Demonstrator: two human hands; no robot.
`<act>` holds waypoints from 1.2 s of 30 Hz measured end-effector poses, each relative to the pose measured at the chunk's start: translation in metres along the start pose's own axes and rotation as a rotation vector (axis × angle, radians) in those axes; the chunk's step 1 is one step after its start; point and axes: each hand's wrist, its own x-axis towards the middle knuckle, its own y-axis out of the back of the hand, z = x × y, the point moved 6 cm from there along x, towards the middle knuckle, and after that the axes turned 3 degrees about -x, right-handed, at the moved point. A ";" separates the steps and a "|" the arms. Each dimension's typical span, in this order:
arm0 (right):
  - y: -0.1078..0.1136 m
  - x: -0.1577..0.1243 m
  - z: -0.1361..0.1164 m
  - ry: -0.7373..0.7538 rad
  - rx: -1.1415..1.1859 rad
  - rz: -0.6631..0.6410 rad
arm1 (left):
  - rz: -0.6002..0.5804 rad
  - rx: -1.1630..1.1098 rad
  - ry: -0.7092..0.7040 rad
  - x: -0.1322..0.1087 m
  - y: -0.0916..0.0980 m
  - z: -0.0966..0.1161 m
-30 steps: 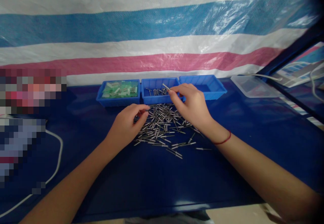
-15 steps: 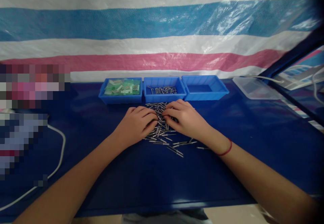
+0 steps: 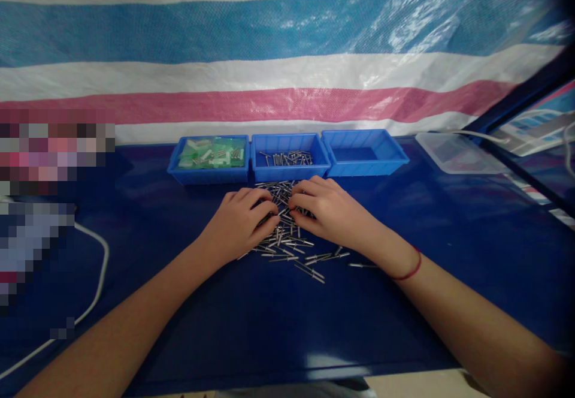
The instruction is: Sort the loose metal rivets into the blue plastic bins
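Silvery blind rivets lie in a loose pile on the blue table, with several strays toward the front. My left hand is at the pile's left side, its fingers curled in among the rivets, thumb near the index finger. From the right, my right hand curls over the pile in the same way, fingertips on the rivets. Exactly which rivets each hand grips is hidden under the fingers. Just behind the pile stands a blue bin with more rivets inside.
Left of the middle bin, another blue bin holds green bags of small parts. A third blue bin stands at right, beside a clear plastic lid or tray. A white cable crosses the table's left side. Striped sheeting hangs behind.
My camera view has shifted slightly. Both hands stay at the pile with small finger movements, a little farther apart, and some rivets between them have moved.
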 end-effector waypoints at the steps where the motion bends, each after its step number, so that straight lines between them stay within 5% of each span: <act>1: 0.000 0.000 0.000 -0.002 -0.006 0.000 | -0.001 -0.007 0.007 0.000 0.000 0.000; 21: -0.003 0.005 -0.012 0.031 -0.142 -0.002 | 0.041 -0.018 0.021 0.000 -0.005 -0.003; 29: 0.003 0.002 0.002 -0.074 0.497 0.212 | 0.195 -0.169 0.064 -0.001 0.004 -0.003; 36: 0.000 -0.004 -0.008 -0.202 0.870 0.221 | 0.318 -0.441 0.149 -0.005 0.014 0.003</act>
